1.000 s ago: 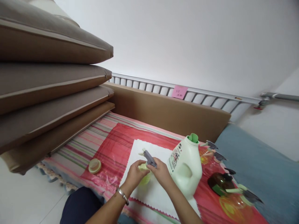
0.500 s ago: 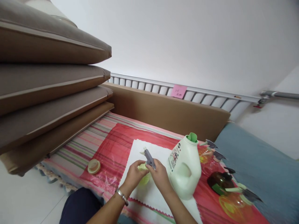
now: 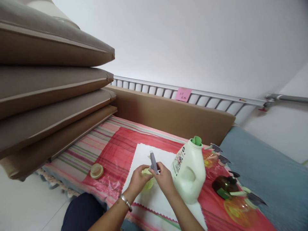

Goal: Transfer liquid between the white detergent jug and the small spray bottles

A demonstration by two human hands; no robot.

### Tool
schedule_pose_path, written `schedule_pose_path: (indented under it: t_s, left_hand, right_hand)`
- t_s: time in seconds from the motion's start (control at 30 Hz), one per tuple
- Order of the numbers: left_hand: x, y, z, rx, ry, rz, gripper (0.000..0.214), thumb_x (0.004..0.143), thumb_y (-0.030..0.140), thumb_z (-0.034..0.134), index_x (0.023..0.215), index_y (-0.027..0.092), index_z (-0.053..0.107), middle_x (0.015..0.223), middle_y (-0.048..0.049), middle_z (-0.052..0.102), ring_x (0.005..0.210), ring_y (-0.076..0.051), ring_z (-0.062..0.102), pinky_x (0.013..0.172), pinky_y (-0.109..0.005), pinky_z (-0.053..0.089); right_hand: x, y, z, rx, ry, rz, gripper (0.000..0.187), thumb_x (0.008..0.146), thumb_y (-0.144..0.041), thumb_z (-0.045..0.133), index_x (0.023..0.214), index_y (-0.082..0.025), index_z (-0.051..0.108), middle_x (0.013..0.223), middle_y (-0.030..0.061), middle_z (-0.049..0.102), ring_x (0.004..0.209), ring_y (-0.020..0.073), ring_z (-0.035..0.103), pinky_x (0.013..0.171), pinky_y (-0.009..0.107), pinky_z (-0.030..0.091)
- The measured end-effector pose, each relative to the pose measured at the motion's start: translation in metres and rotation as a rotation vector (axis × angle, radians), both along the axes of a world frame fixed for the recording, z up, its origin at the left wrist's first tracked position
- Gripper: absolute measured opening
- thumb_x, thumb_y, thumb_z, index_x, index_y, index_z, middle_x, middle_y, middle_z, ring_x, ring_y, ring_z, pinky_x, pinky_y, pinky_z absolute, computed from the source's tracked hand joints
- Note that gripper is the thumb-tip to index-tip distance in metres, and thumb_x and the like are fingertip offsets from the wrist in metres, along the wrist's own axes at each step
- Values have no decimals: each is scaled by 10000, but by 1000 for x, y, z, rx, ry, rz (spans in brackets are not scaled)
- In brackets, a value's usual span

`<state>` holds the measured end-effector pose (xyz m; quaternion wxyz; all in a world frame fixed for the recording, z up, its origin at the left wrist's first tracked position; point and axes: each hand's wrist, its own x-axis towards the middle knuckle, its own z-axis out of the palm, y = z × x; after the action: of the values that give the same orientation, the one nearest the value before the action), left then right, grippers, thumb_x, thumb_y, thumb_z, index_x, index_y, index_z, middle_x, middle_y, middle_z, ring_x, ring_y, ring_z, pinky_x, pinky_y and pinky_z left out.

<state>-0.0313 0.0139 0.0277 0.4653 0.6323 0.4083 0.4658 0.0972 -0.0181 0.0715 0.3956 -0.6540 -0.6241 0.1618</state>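
Note:
A yellow-green translucent spray bottle (image 3: 148,184) stands upright on a white scallop-edged cloth (image 3: 141,154). My left hand (image 3: 140,178) is closed around its neck. On top of the bottle is a grey spray head (image 3: 153,162) with a pale nozzle, and my right hand (image 3: 164,178) is closed on it, thumb and fingers gripping its base. Right beside my right hand stands a large pale green detergent jug (image 3: 190,171), its mouth showing a green inner spout. The join between the spray head and the bottle is partly hidden by my fingers.
Several coloured spray bottles (image 3: 238,208) line the right edge of the red sheet (image 3: 115,147). A round pale cap (image 3: 96,171) lies at the left, near crumpled clear plastic (image 3: 108,187). Stacked cushions (image 3: 55,80) rise at left; a brown board (image 3: 163,110) stands behind.
The grey spray head has turned a little on the bottle, from leaning left to more upright. Both hands stay in nearly the same place.

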Motion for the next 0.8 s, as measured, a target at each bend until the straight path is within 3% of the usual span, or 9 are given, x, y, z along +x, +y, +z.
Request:
schedule_pose_path:
  t_s: [0.3, 0.57, 0.8]
  left_hand:
    - [-2, -1, -11, 113, 42, 31, 428, 702, 196, 673, 1123, 262, 626, 1112, -47, 684, 1045, -230, 599, 994, -384, 409]
    - [-5, 2, -15, 135, 67, 27, 420, 730, 206, 644, 1145, 268, 610, 1133, -47, 675, 1041, -227, 604, 984, -390, 421]
    - [-5, -2, -10, 114, 72, 62, 434, 723, 193, 649, 1147, 276, 605, 1138, -38, 674, 1046, -229, 605, 990, -397, 411]
  right_hand:
    - [-8, 4, -11, 48, 45, -55, 120, 744, -316, 548, 800, -211, 540, 832, 65, 665, 836, 248, 615, 760, 376, 461]
    - [-6, -3, -10, 46, 98, 77, 294, 750, -236, 512, 1034, -192, 574, 1021, 92, 643, 947, 227, 601, 759, 340, 499]
    - [-7, 2, -14, 60, 96, 33, 201, 737, -248, 528, 921, -190, 585, 941, 80, 648, 913, 239, 600, 807, 379, 472]
